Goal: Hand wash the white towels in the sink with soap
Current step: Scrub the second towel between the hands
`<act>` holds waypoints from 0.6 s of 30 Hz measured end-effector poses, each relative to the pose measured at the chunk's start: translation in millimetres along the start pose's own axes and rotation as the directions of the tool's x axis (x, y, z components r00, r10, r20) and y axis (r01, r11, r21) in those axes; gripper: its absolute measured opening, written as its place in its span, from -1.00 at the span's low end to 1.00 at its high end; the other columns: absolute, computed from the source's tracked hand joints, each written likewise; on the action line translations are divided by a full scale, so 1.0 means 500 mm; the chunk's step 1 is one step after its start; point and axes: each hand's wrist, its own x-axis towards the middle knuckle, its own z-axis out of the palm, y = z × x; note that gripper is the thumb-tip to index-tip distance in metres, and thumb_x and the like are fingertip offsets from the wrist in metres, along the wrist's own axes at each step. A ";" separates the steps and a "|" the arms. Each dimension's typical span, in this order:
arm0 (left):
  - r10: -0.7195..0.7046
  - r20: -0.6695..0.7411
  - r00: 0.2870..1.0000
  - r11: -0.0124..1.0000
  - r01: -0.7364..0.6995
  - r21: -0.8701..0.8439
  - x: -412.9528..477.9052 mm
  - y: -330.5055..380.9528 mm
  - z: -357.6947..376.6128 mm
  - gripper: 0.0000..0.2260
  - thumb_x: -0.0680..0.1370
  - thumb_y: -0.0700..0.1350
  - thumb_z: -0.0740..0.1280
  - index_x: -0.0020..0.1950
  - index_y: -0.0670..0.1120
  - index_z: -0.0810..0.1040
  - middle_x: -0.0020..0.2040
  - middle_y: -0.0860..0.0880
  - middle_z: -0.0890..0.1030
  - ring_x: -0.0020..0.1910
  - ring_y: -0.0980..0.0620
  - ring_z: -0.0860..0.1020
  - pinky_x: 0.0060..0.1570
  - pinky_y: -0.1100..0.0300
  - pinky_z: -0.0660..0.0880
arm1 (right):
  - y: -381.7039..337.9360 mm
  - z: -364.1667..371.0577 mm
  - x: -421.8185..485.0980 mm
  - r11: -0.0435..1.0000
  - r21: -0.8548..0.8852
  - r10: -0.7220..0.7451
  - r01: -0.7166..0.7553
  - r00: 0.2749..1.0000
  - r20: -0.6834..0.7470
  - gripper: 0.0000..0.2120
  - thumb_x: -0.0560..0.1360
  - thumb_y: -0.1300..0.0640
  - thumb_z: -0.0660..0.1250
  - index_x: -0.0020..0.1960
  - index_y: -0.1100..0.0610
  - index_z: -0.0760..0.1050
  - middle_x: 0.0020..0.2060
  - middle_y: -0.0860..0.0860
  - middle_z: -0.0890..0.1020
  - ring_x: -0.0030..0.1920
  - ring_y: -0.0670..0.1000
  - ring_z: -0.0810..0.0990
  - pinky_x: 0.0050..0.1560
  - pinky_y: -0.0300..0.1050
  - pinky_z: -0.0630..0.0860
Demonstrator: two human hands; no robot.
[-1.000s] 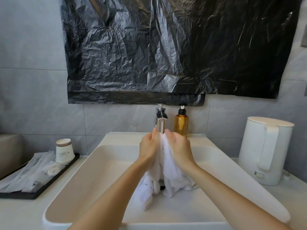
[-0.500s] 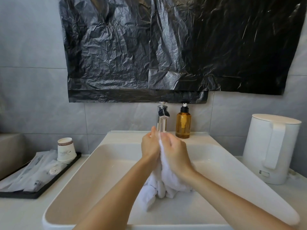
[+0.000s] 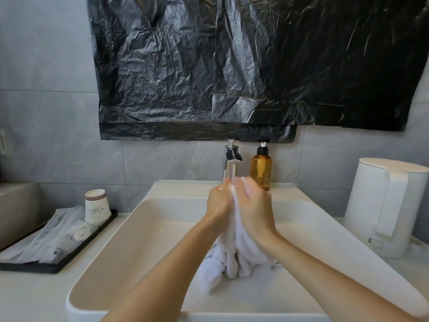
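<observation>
Head view: left hand (image 3: 218, 203) and right hand (image 3: 253, 210) clamp one white towel (image 3: 234, 254) between them.
The towel hangs into the sink (image 3: 148, 228) centre; amber pump bottle (image 3: 261, 173) at 12 o'clock; paper cup (image 3: 96, 206) print, 9 o'clock, unreadable.

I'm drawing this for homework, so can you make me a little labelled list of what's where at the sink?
hands: left hand and right hand both grip the towel over the sink
towel: white, bunched, lower end hanging into the sink
soap bottle: brown, right of the tap
kettle: white, right of the sink
cups: stacked on the black tray, left of the sink
</observation>
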 end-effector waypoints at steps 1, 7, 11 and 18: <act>0.005 -0.018 1.000 1.000 -0.005 -0.009 0.003 0.003 -0.004 -0.59 0.67 -0.05 0.16 -0.35 -0.14 0.45 -0.55 0.02 0.49 -0.39 -0.02 0.45 -0.33 0.21 0.37 | -0.005 0.001 -0.017 0.995 0.017 -0.097 0.096 0.995 0.039 -0.63 0.62 0.06 0.21 -0.35 -0.05 0.28 -0.51 -0.10 0.34 -0.44 -0.13 0.34 -0.38 -0.13 0.31; -0.026 0.088 0.996 1.000 0.027 -0.011 -0.011 0.002 0.002 -0.70 0.66 -0.02 0.18 -0.10 -0.17 0.58 -0.37 -0.05 0.60 -0.34 0.00 0.55 -0.35 0.26 0.45 | 0.008 -0.007 0.019 0.987 -0.015 0.156 -0.158 0.984 -0.089 -0.59 0.63 0.03 0.17 -0.39 0.06 0.27 -0.50 -0.05 0.39 -0.37 -0.02 0.37 -0.34 -0.09 0.26; 0.031 0.077 0.997 0.999 -0.028 -0.042 -0.007 -0.002 -0.008 -0.65 0.68 -0.10 0.15 -0.25 -0.19 0.49 -0.50 0.02 0.55 -0.43 0.02 0.53 -0.46 0.34 0.42 | 0.006 -0.010 -0.012 0.996 0.069 -0.056 0.053 0.998 0.037 -0.59 0.63 0.11 0.20 -0.40 -0.01 0.28 -0.55 -0.12 0.37 -0.46 -0.16 0.33 -0.41 -0.29 0.23; 0.005 0.105 0.994 0.996 0.004 -0.090 -0.012 0.000 0.002 -0.68 0.66 -0.04 0.19 -0.19 -0.16 0.55 -0.46 -0.03 0.58 -0.47 0.06 0.56 -0.41 0.29 0.45 | 0.018 -0.014 -0.010 0.992 -0.002 -0.123 0.123 0.991 -0.046 -0.60 0.62 0.08 0.20 -0.38 0.00 0.22 -0.52 -0.08 0.28 -0.45 -0.10 0.28 -0.40 -0.13 0.20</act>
